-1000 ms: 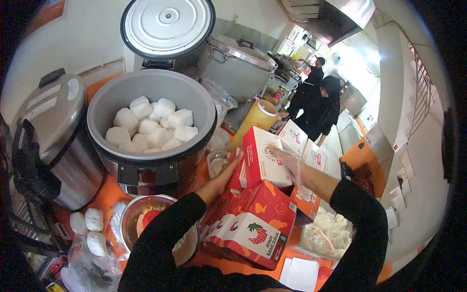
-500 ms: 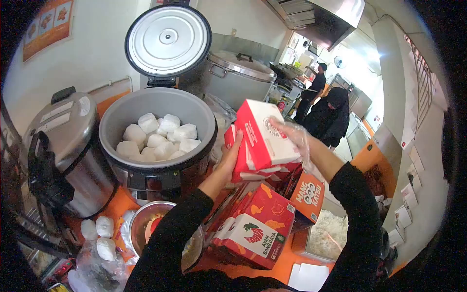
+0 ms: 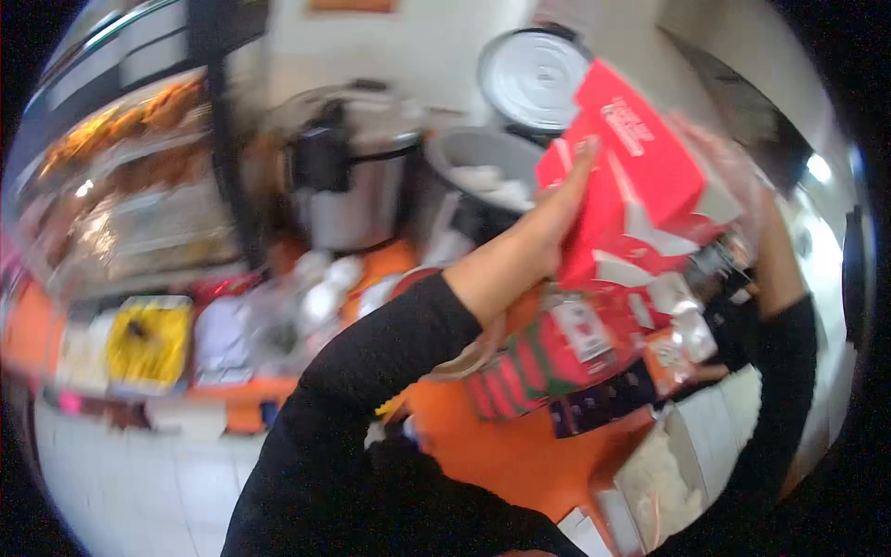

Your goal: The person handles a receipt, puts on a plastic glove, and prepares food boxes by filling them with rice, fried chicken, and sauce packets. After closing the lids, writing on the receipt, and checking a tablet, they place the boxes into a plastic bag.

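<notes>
A stack of red and white cardboard food boxes (image 3: pixel 640 153) is held up, tilted, between my two hands. My left hand (image 3: pixel 568 209), bare, grips the near left side with its thumb on the red face. My right hand (image 3: pixel 733 176), in a clear plastic glove, is against the far right side; its fingers are blurred and partly hidden. Below the held stack, red and green printed boxes (image 3: pixel 571 348) stand in a row on the orange table (image 3: pixel 464 427). Dark boxes (image 3: pixel 603 401) sit beside them.
Behind my left hand stands an open rice cooker (image 3: pixel 455 148) holding white wrapped portions (image 3: pixel 492 184). Left of it is a closed cooker (image 3: pixel 357 200). A glass display case (image 3: pixel 139 176) and a tray of yellow food (image 3: pixel 147 342) are farther left. White rice (image 3: pixel 657 478) fills a container at lower right.
My view has swung left and down, bringing the display case and floor into sight. The box stack stays in both hands and now shows its red face.
</notes>
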`<state>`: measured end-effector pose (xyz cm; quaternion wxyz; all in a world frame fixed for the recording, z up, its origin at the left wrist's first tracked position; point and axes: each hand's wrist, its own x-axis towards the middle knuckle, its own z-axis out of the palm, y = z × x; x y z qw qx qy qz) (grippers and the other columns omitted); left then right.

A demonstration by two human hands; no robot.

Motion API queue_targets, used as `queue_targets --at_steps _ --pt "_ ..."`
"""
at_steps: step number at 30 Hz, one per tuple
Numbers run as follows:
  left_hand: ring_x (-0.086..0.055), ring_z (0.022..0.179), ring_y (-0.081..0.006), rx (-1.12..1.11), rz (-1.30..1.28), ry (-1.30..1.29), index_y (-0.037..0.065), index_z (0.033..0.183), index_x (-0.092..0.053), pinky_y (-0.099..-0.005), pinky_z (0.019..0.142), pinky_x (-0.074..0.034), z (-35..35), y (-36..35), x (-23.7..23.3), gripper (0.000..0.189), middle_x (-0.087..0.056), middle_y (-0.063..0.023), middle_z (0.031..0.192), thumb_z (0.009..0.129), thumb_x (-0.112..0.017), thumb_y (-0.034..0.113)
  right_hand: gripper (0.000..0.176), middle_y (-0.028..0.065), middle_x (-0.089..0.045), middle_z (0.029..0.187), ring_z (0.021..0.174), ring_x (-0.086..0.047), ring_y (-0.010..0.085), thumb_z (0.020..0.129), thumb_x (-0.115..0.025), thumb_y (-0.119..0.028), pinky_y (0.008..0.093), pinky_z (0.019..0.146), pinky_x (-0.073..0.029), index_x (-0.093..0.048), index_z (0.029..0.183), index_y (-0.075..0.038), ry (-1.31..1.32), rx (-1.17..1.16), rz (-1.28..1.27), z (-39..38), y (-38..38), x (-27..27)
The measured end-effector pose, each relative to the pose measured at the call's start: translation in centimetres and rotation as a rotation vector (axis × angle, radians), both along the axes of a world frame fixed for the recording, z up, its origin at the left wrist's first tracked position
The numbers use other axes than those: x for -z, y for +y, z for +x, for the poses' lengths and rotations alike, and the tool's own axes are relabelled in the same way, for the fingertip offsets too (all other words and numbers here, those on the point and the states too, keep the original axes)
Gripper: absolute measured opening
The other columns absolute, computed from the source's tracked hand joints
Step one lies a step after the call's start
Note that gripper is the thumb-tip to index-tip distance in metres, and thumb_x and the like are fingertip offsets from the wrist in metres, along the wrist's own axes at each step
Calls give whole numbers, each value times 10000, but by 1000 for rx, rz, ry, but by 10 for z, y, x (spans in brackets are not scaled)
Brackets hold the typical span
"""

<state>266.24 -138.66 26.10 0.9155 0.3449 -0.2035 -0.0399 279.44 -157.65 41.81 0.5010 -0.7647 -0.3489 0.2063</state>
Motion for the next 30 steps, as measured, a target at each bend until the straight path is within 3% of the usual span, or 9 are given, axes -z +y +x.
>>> queue_targets --at_steps 4,10,11,13,17,18,23,26,30 --pt "-529 1191 -264 -243 -12 81 70 1365 -388 -464 987 -445 -130 32 26 917 -505 -151 1341 757 -586 728 548 94 -461 1410 1258 -469 178 975 -444 -376 321 1088 -330 -415 1401 -32 -453 -317 -20 -24 53 27" --pt "-493 1221 -274 -949 -89 590 29 1451 -192 -455 970 -457 -337 71 84 1150 -435 -173 1379 682 -626 767 540 98 -517 1337 1238 -464 172 953 -531 -386 290 1049 -342 -487 1338 -10 254 -601 -16 -257 199 118" --pt "-507 1208 -259 -945 -146 561 37 1429 -274 -430 970 -461 -367 79 94 1076 -483 -157 1345 702 -626 749 444 79 -603 1198 1078 -569 134 953 -548 -348 261 937 -442 -555 1257 -26 144 -444 -88 -300 218 123" --pt "-478 1259 -229 -878 -178 388 88 1424 -368 -421 1044 -393 -413 118 141 886 -450 -110 1418 818 -504 720 381 52 -675 1020 841 -644 111 964 -530 -342 252 776 -515 -599 1175 -32 540 -796 -107 -353 272 151" --pt "-481 1261 -219 -1106 -191 367 96 1454 -326 -392 1076 -364 -531 174 178 866 -429 -116 1437 849 -474 697 401 101 -687 1032 875 -680 172 970 -509 -358 288 783 -553 -601 1161 -18 619 -903 -269 -466 363 191" --pt "-476 1266 -216 -1136 -201 388 96 1454 -327 -386 1077 -364 -560 193 190 859 -424 -114 1441 853 -472 694 385 37 -687 997 820 -648 111 959 -524 -394 263 768 -527 -616 1163 -81 665 -957 -245 -487 397 218" --pt "-509 1224 -194 -1360 -80 527 70 1435 -359 -350 1049 -381 -725 294 223 841 -480 -97 1393 862 -489 672 399 34 -679 1027 874 -641 114 925 -558 -441 254 736 -513 -636 1128 -106 537 -1032 -327 -653 490 238" --pt "-485 1254 -205 -1309 -129 626 96 1452 -346 -360 1066 -362 -810 353 220 847 -451 -84 1427 860 -470 688 467 102 -649 1139 1000 -625 218 905 -522 -438 410 877 -498 -587 1208 -87 659 -1039 -368 -723 583 294" --pt "-560 1148 -199 -1341 -72 773 82 1378 -450 -404 956 -477 -895 447 229 733 -543 -90 1329 899 -451 636 524 162 -574 1252 1130 -561 310 909 -397 -398 516 960 -441 -498 1303 -67 785 -1013 -498 -805 660 296"
